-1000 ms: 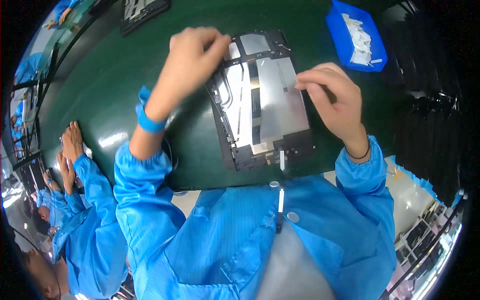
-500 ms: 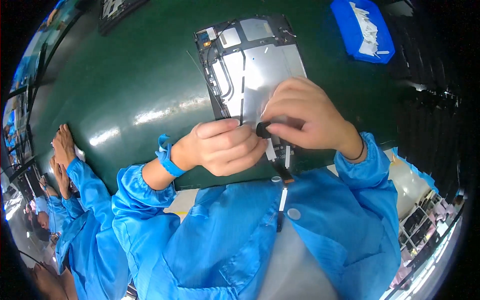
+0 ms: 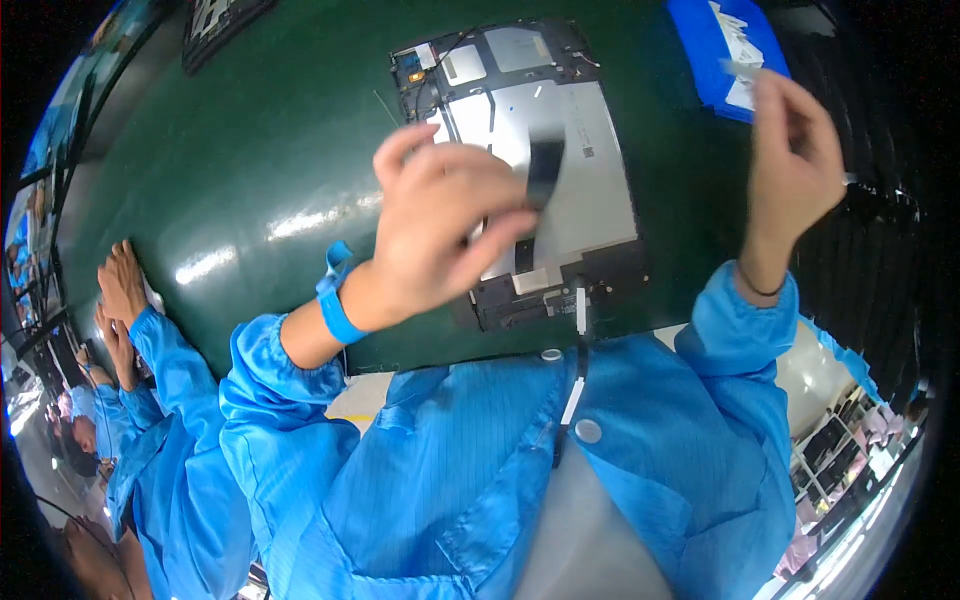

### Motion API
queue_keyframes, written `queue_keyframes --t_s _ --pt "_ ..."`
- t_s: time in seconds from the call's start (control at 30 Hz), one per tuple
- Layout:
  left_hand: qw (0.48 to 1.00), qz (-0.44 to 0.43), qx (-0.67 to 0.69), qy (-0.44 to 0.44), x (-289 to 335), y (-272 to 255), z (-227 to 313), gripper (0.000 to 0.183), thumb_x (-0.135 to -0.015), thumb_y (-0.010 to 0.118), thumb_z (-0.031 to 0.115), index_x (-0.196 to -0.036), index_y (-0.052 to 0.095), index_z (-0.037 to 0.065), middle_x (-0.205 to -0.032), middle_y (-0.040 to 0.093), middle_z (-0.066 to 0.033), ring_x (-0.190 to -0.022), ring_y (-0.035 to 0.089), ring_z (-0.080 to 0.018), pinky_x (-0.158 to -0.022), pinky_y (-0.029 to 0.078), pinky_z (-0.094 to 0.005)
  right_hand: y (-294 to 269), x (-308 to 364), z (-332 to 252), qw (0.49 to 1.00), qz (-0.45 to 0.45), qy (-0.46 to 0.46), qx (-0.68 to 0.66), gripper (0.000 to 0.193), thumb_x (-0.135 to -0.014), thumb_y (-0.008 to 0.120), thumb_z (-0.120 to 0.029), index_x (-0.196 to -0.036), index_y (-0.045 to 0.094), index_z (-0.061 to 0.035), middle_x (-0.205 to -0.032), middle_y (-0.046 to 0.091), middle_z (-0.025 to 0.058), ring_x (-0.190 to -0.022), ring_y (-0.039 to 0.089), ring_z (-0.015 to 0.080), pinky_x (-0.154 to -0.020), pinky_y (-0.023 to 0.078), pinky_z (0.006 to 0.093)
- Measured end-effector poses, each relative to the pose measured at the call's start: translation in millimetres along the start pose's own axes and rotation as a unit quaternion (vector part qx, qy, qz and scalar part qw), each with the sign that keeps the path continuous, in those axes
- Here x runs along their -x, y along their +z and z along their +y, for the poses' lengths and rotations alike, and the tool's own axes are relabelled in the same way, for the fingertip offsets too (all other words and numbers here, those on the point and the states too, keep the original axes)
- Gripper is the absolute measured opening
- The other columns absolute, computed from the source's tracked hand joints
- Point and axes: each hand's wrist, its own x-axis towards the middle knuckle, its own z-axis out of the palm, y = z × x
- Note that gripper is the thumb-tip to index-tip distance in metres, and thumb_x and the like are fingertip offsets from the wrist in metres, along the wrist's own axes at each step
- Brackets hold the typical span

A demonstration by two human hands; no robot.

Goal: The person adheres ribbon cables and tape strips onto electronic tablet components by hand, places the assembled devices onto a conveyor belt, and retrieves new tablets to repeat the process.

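Observation:
An opened tablet-like device point(image 3: 600, 190) lies on the green table before me, a silver panel in a black frame. My left hand point(image 3: 450, 225) hovers over its left part, thumb and fingers closed on a short black strip point(image 3: 546, 165), blurred by motion. Off to the right, my right hand point(image 3: 797, 165) is raised beside a blue bin point(image 3: 705, 85) of white slips point(image 3: 740, 40). Its thumb and forefinger pinch a small pale strip point(image 3: 742, 69), also blurred. From the device's near edge a dark ribbon cable point(image 3: 582, 355) with white pieces hangs toward my jacket.
At the left, a co-worker's hands point(image 3: 122, 285) rest on the table point(image 3: 260, 150). Another dark device point(image 3: 215, 30) lies at the far left. Black ribbed material point(image 3: 870, 250) borders the table's right side. A blue band point(image 3: 340, 310) circles my left wrist.
My hands were together at the device's near edge; now they are apart. The left has risen with the black strip, and the right has swung to the blue bin. The device has shifted slightly.

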Motion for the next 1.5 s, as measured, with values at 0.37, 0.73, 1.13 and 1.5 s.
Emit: queue_keyframes --t_s 0.37,0.73,1.13,1.5 --pt "0.992 -0.019 -0.091 -0.085 -0.9 15.5 -19.8 0.014 -0.071 0.076 0.012 -0.082 0.067 0.014 -0.107 0.062 0.0026 -0.114 0.050 -0.0240 -0.105 0.024 -0.0491 14.8 7.4 4.9 0.935 -0.146 -0.322 0.012 0.016 -0.088 0.063 -0.014 -0.102 0.070 -0.0085 -0.102 0.069 0.0058 -0.094 0.063 0.0258 -0.078 0.049 0.0344" --pt "0.992 -0.023 -0.081 -0.089 -0.8 17.0 -17.0 0.013 -0.072 0.075 0.013 -0.082 0.067 0.016 -0.112 0.061 0.0001 -0.118 0.046 -0.0290 -0.104 0.026 -0.0504 12.7 58.4 -45.6 0.730 -0.523 -0.362 -0.250 0.074 -0.093 0.028 -0.068 -0.116 0.066 -0.0092 -0.124 0.064 0.0066 -0.125 0.052 0.0339 -0.092 0.040 0.0458" --pt "0.989 -0.015 -0.079 -0.126 -3.7 18.3 -14.0 0.045 -0.075 0.073 0.010 -0.118 0.058 0.007 -0.131 0.052 -0.0142 -0.128 0.040 -0.0370 -0.107 0.026 -0.0455 25.3 41.9 -37.4 0.788 -0.516 -0.310 -0.127 0.075 -0.095 0.018 -0.067 -0.122 0.062 -0.0129 -0.133 0.059 0.0027 -0.135 0.042 0.0346 -0.102 0.028 0.0510" --pt "0.997 0.010 -0.075 -0.018 7.1 10.7 -10.4 0.045 -0.074 0.072 0.009 -0.118 0.060 0.009 -0.121 0.059 -0.0090 -0.119 0.047 -0.0328 -0.105 0.027 -0.0441 18.7 43.2 -29.6 0.802 -0.510 -0.246 -0.191 0.055 -0.093 0.041 -0.053 -0.122 0.061 -0.0113 -0.129 0.061 0.0078 -0.136 0.040 0.0326 -0.105 0.026 0.0528"
